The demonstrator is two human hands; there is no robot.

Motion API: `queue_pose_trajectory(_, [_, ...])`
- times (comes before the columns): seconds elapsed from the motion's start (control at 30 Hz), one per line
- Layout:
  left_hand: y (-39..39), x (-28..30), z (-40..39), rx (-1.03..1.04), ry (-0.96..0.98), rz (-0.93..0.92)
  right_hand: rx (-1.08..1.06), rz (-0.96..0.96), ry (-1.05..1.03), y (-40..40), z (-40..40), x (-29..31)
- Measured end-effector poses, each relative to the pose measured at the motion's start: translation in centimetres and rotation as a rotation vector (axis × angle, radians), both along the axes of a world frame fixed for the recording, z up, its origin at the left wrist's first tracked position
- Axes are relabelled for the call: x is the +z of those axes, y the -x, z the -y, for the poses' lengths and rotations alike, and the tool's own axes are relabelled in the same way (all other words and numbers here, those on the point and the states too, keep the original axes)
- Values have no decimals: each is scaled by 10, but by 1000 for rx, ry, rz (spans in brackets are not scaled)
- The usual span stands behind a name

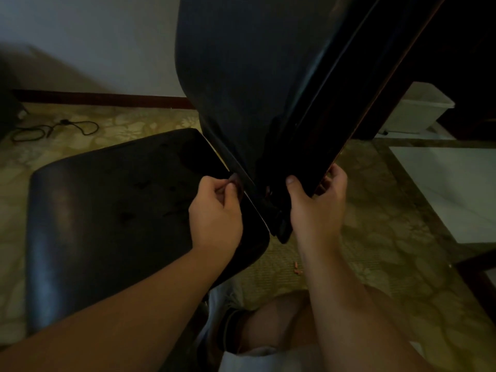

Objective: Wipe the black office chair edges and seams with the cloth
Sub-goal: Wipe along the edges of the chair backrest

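Black chair backrest fills the head view, seat below-left of our fingers. Left hand is curled at the gap where backrest meets seat, fingertips pinching something small and pale; can't tell if it's the cloth. Right hand clamps the backrest's lower edge, thumb in front, the other fingers wrapped behind. We judge the step as working the back-to-seat seam. Next move likely calls for dragging the left fingertips along that seam while the right hand steadies the backrest. Dim light; seam detail unclear.
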State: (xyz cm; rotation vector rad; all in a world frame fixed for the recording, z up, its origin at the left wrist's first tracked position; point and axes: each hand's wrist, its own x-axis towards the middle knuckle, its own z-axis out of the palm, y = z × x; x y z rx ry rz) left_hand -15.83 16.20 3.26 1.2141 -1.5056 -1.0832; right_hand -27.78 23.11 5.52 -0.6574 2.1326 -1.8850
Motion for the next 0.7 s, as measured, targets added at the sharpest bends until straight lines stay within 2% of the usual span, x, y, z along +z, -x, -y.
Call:
queue_pose_trajectory(0.1, [5, 3, -6, -42, 31, -12, -5, 1, 10, 0, 1, -1])
queue_pose_trajectory(0.27, [20, 10, -20, -204, 204, 12, -21, -19, 8, 1, 2, -2])
queue_pose_trajectory(0.37, [21, 3, -26, -312, 346, 188, -24, -22, 5, 1, 3, -2])
queue_pose_trajectory(0.43, [19, -3, -24, -292, 296, 153, -14, -17, 3, 2, 3, -1])
queue_pose_trajectory(0.5, [19, -2, -16, -160, 130, 46, -6, -9, 5, 2, 2, -1])
queue_pose_trajectory(0.57, [20, 1, -9, -36, 20, 21, -2, -8, 2, 2, 2, -2])
queue_pose_trajectory(0.63, [21, 3, -8, -36, 32, 8, -6, -9, -9, 2, 2, -2])
queue_pose_trajectory(0.7, [23, 4, -15, -147, 111, -4, -19, -18, -9, 2, 3, -2])
